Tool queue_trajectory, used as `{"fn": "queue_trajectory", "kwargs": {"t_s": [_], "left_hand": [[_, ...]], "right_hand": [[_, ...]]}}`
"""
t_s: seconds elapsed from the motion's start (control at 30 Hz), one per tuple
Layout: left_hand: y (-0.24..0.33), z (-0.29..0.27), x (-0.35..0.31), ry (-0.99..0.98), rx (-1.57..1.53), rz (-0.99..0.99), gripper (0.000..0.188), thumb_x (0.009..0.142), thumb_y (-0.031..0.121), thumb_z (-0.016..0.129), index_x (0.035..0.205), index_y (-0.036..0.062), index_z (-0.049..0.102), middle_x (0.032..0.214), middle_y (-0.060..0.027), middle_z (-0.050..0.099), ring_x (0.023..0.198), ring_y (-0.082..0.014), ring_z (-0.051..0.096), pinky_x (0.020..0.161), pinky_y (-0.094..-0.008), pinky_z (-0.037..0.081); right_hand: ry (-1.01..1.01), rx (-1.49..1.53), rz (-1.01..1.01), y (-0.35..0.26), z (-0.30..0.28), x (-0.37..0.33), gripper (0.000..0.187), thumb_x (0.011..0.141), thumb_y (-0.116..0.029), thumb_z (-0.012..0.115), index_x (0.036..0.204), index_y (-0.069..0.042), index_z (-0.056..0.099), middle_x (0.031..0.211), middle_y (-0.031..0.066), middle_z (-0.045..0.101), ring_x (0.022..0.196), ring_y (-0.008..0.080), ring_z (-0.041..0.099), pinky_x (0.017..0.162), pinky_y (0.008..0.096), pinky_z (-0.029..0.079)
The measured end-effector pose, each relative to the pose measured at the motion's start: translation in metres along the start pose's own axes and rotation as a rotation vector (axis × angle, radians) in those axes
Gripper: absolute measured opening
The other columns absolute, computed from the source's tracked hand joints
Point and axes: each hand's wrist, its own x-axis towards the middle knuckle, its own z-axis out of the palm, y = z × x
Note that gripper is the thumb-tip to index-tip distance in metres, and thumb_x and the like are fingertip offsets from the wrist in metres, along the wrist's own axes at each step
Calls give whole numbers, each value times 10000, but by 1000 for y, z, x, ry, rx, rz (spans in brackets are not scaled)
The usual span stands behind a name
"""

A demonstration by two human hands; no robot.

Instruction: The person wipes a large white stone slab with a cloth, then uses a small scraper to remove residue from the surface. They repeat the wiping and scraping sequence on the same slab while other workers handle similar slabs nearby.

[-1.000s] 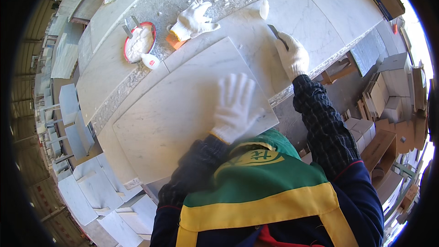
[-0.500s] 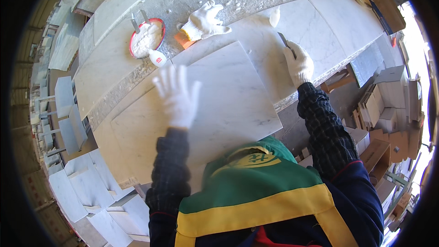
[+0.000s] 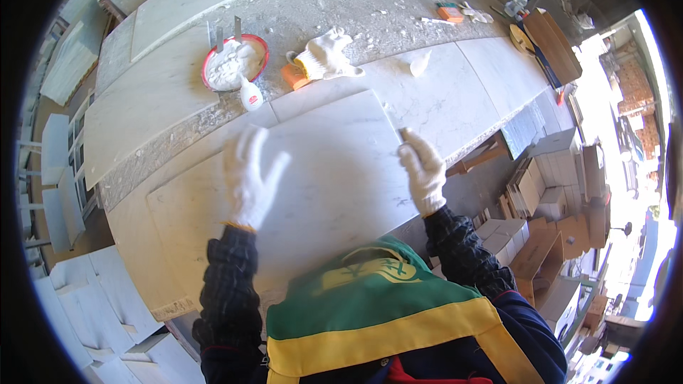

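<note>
A pale, veined marble slab (image 3: 334,163) lies on a larger stone surface in front of me. Over its left part is my left hand (image 3: 249,178), in a white knitted glove, fingers apart and slightly blurred, holding nothing. At the slab's right edge is my right hand (image 3: 425,174), gloved too, its fingers curled round a thin dark blade (image 3: 401,130). Only a small tip of that blade shows at the fingertips. Beyond the slab, a red-rimmed bowl (image 3: 265,64) holds white paste with flat metal scrapers standing in it. A small white bottle (image 3: 251,94) leans against the bowl's near side.
A spare white glove (image 3: 327,55) lies by an orange block (image 3: 295,77). Farther right are a small white bottle (image 3: 420,63) and another orange block (image 3: 449,13). Stone crumbs litter the grey bench top (image 3: 384,0). Cardboard boxes (image 3: 537,263) stand on the floor at right.
My right hand has drawn back toward me and left, from the far stone to the slab's right edge. My left hand has moved slightly nearer and left. The view has shifted.
</note>
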Motion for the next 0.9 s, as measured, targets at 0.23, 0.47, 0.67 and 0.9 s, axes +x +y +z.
{"fn": "queue_trajectory", "kwargs": {"t_s": [0.23, 0.47, 0.67, 0.9], "left_hand": [[100, 23, -28, -381, -1148, -717, 237, 1043, 180, 688, 1192, 1, 727, 1089, -49, 732, 994, -81, 628, 885, -279, 522], [94, 24, -24, -469, -998, -685, 228, 1038, 185, 695, 1148, -8, 745, 1052, -35, 746, 966, -91, 649, 854, -276, 525], [91, 14, -20, -536, -833, -564, 257, 1023, 223, 705, 1147, 2, 746, 1088, -107, 750, 998, -174, 676, 895, -335, 529], [81, 61, 1, -348, -42, 383, 565, 1013, 446, 623, 1456, 96, 603, 1533, -137, 560, 1471, -361, 447, 1245, -509, 310]], "right_hand": [[-433, -137, 45, -67, 27, -55, 432, 936, -60, 763, 1359, -26, 685, 1219, 179, 762, 1095, 225, 747, 943, 342, 584], [-445, 169, 431, -58, 31, -53, 526, 958, -80, 753, 1465, -39, 619, 1268, 106, 760, 1148, 118, 685, 998, 289, 544], [-651, 135, 479, -54, 30, -39, 553, 955, -97, 761, 1483, -39, 605, 1218, 115, 762, 1080, 131, 692, 954, 296, 560], [29, 514, 463, -19, 15, 22, 579, 975, -110, 715, 1525, -23, 553, 1001, 15, 705, 851, 106, 626, 795, 254, 535]]}}
